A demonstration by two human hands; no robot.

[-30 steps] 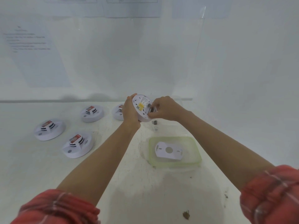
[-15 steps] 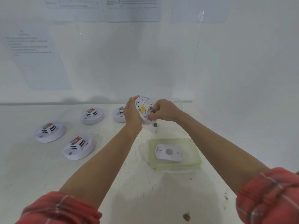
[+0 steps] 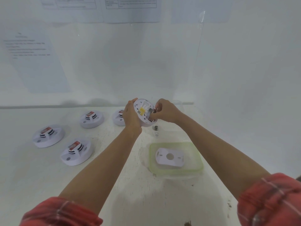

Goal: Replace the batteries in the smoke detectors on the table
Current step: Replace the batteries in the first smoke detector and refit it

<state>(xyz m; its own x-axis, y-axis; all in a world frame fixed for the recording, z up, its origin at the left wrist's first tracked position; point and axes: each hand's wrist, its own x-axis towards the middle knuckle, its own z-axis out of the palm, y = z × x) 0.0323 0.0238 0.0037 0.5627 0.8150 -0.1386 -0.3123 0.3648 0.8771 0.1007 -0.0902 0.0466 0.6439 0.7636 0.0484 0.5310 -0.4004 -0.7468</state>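
My left hand point(image 3: 131, 115) holds a white round smoke detector point(image 3: 143, 111) tilted up, its back with a yellow label facing me. The fingertips of my right hand point(image 3: 164, 110) pinch a dark red battery point(image 3: 154, 110) at the open compartment on the detector's right side. A black battery point(image 3: 156, 128) lies on the table just below the detector. Three more detectors sit face up to the left point(image 3: 48, 135) point(image 3: 75, 152) point(image 3: 91, 118), and a fourth point(image 3: 118, 117) is partly hidden behind my left hand.
A clear container with a green rim point(image 3: 176, 172) sits at centre right and holds a white mounting plate point(image 3: 169, 156). The white table point(image 3: 114, 185) ends at a white wall with printed sheets point(image 3: 32, 54). A dark speck point(image 3: 187, 223) marks the near table.
The detector and both hands have stayed in place. My right fingers have shifted on the compartment, and the dark red battery now shows between them.
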